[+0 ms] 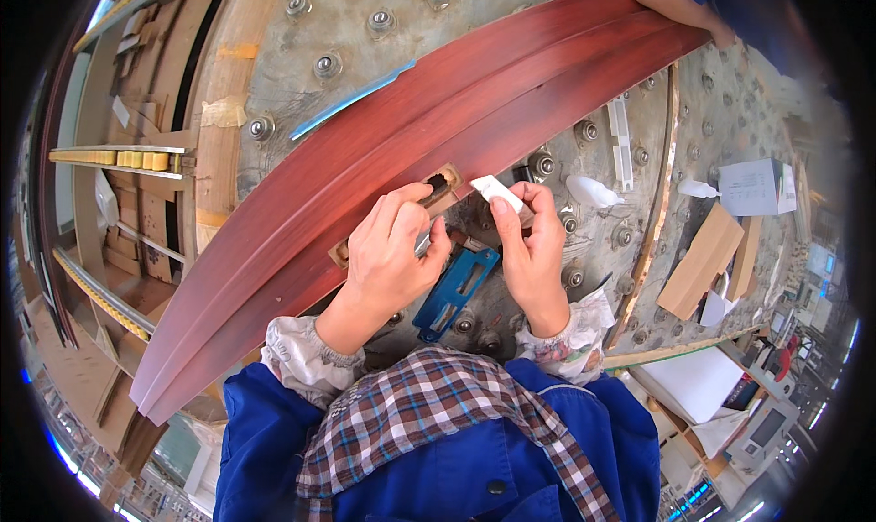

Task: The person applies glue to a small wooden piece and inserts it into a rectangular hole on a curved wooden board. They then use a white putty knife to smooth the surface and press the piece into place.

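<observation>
A long red-brown moulded wooden board [356, 173] lies diagonally before me, its ends bent by the lens. Near its closer edge is a routed recess [448, 180] with bare wood walls and a dark hollow. My left hand [390, 241] rests over this recess with curled fingers. Something shiny shows beside its thumb, but I cannot tell whether the hand grips it. Between the thumb and fingers of my right hand [530, 255] is a small white block [498, 193], just off the board's edge. A blue slotted template [455, 293] lies below, between both hands.
Another person's arm [674, 5] reaches the board's far end. Metal ball rollers [327, 66] stud the worktable [274, 173]. Right of my hands are white plastic bottles [592, 191], wood pieces [701, 262] and a white box [749, 186]. Roller rails [116, 158] stand left.
</observation>
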`<state>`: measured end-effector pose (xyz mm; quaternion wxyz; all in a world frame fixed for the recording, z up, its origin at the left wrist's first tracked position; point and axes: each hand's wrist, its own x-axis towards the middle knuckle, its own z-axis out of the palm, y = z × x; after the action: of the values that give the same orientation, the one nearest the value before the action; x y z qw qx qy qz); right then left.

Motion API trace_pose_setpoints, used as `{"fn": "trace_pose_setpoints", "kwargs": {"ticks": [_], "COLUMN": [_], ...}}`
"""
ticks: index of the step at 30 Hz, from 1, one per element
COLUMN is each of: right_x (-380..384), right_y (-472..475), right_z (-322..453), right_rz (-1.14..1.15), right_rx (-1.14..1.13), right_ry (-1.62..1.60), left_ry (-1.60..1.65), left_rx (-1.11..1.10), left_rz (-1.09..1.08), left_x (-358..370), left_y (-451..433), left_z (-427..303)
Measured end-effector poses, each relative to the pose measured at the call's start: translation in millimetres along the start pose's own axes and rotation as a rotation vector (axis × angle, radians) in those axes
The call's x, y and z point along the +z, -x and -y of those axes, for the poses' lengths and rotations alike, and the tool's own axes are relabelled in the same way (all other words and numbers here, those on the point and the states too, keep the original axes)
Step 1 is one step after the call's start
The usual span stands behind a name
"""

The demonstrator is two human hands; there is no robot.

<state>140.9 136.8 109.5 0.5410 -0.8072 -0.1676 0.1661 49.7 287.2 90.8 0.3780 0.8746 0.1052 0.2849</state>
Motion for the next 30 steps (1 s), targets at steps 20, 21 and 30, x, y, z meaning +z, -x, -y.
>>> {"fn": "trace_pose_setpoints", "kwargs": {"ticks": [20, 21, 30], "right_x": [-5.0, -3.4, -0.2], "right_y": [1.4, 2.1, 3.0], "right_z": [0.7, 1.4, -3.8], "right_rz": [0.167, 0.162, 0.113], "right_rx": [-0.225, -0.214, -0.291], "right_ry": [0.223, 0.222, 0.250], "left_ry": [0.141, 0.126, 0.100], "left_rx": [-0.018, -0.013, 0.000], "left_rz": [0.127, 0.128, 0.151], "left_x": [-20.4, -18.9, -16.4], "left_y": [-16.9, -15.2, -15.9], "left_z": [1.3, 3.0, 3.1]}}
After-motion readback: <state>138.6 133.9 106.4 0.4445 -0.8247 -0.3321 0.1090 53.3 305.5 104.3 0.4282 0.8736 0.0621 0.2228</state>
